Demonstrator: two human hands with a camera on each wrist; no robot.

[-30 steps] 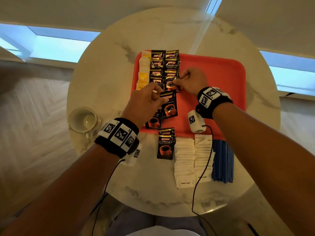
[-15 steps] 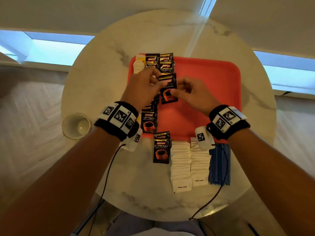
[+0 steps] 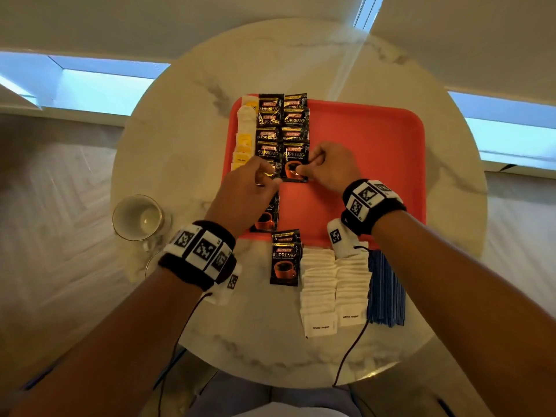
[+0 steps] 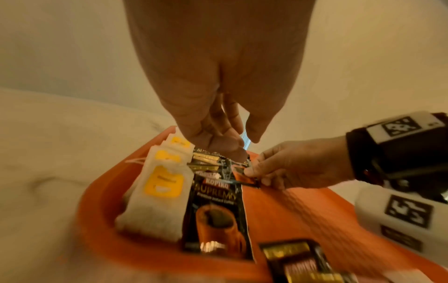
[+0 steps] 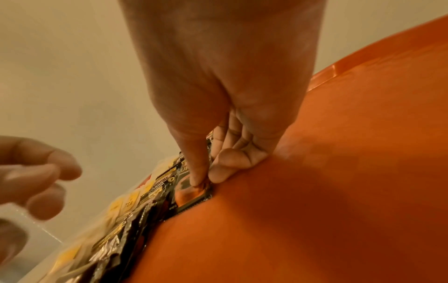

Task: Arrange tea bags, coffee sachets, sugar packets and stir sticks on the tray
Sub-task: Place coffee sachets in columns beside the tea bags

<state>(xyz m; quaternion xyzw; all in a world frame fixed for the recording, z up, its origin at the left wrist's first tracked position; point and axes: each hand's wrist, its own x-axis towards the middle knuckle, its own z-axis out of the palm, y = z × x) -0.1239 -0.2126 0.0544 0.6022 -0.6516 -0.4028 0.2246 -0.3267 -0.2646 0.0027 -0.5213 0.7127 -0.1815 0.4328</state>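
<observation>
A red tray [image 3: 361, 139] lies on the round marble table. Along its left side lie a column of yellow-labelled tea bags [image 3: 243, 139] and two columns of black coffee sachets [image 3: 282, 121]. My right hand [image 3: 304, 168] pinches the near right corner of the nearest sachet [image 3: 293, 159] in the right column, thumb on top, pressing it flat on the tray [image 5: 315, 191]. My left hand [image 3: 267, 176] hovers over the left column with loosely bent fingers [image 5: 43, 178] and holds nothing. One more sachet [image 4: 215, 210] lies under my left wrist beside the tea bags [image 4: 160, 187].
In front of the tray on the table lie a few coffee sachets [image 3: 284, 260], two rows of white sugar packets [image 3: 334, 284] and a bundle of blue stir sticks [image 3: 386, 290]. A gold-rimmed cup [image 3: 138, 218] stands at the left. The tray's right half is bare.
Half a second ago both hands held the sachet above the tray. Now it lies at the near end of the right column, and my left hand has let go and drawn back to the left.
</observation>
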